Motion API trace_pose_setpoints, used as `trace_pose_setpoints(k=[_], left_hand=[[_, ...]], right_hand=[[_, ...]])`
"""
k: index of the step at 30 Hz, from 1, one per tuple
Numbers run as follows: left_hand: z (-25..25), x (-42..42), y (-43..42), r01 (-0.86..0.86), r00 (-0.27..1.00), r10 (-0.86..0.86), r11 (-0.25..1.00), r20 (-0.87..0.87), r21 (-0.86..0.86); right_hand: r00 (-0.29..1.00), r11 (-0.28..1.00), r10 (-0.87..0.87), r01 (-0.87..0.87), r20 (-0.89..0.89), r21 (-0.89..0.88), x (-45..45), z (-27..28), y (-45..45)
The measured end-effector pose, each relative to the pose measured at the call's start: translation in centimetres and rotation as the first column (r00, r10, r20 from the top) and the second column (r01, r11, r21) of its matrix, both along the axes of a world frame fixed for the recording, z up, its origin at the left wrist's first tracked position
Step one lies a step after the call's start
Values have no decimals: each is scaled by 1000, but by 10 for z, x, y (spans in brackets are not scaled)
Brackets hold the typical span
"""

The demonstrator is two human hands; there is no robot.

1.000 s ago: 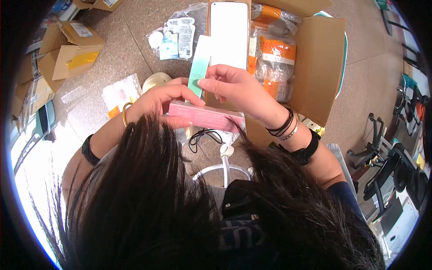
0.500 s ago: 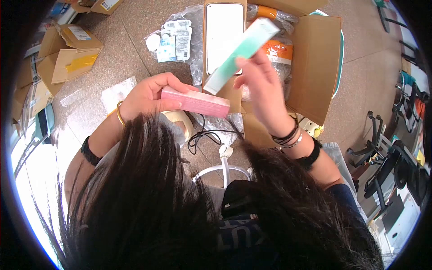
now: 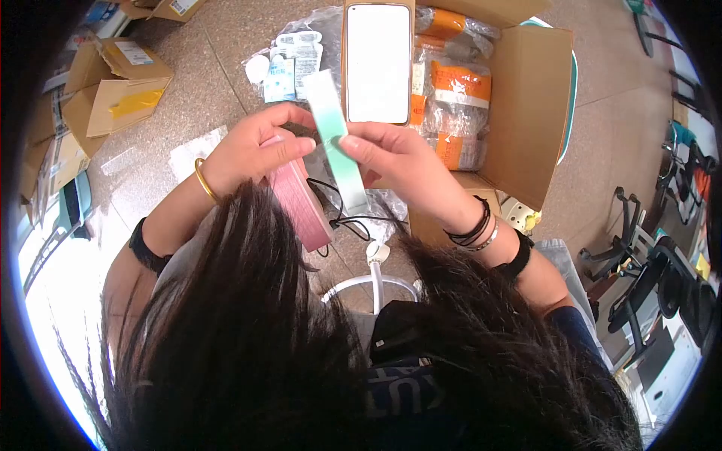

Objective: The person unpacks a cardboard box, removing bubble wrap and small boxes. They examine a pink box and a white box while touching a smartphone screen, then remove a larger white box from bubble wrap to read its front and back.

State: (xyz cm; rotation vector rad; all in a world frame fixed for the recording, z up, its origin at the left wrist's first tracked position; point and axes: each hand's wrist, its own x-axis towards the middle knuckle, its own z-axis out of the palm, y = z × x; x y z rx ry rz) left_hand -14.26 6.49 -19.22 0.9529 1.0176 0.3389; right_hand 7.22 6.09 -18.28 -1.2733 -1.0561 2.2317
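A long pink box (image 3: 299, 203) slants downward from my left hand (image 3: 259, 146), which is closed on its upper end. My right hand (image 3: 395, 154) grips a slim green-and-white box (image 3: 335, 146) between thumb and fingers. That box stands nearly upright, close to my left fingertips; whether they touch it I cannot tell. Just beyond my hands, a phone with a blank white screen (image 3: 378, 64) lies at the left side of an open cardboard box (image 3: 526, 113). Orange-and-clear wrapped packages (image 3: 460, 83) fill that box. My hair covers part of the lower view.
Small white and blue sachets (image 3: 289, 68) lie on plastic wrap at the back left. Opened cartons (image 3: 128, 83) stand further left on the floor. A black cable (image 3: 353, 219) and a white stand (image 3: 376, 263) are below my hands. Black chairs (image 3: 647, 278) are at the right.
My right hand has moved left and turned the green-and-white box more upright, beside my left hand. The pink box has swung its free end down toward me.
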Motion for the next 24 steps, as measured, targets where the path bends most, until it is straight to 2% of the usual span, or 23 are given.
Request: trace_pose_setpoints(k=[4,7,13,16,18,19,22,24], left_hand=[[-6,0,1,-180,982,186,973,29,-144],[-3,-4,8,-106,994,105,982,-16,-156],[-7,-8,12,-155,985,146,983,-92,-99],[-12,-14,12,-213,972,204,974,-113,-74],[-13,-16,12,-261,963,258,965,-74,-27],[-12,-17,12,-264,962,261,964,-75,-28],[-4,-14,13,-259,965,258,966,-51,6],[8,-8,12,-276,955,279,960,100,-41]], right_hand=[[997,997,69,-69,21,26,-4,-3,2],[1000,998,17,-16,18,-64,-7,-6,3],[1000,988,21,-23,-15,-154,-1,3,8],[994,989,84,-91,-68,-113,6,0,4],[992,996,92,-91,-83,17,7,0,-1],[992,995,95,-94,-85,17,6,-1,-4],[989,998,13,-5,-144,57,6,-2,-10],[929,957,-165,69,-331,-283,8,3,-7]])
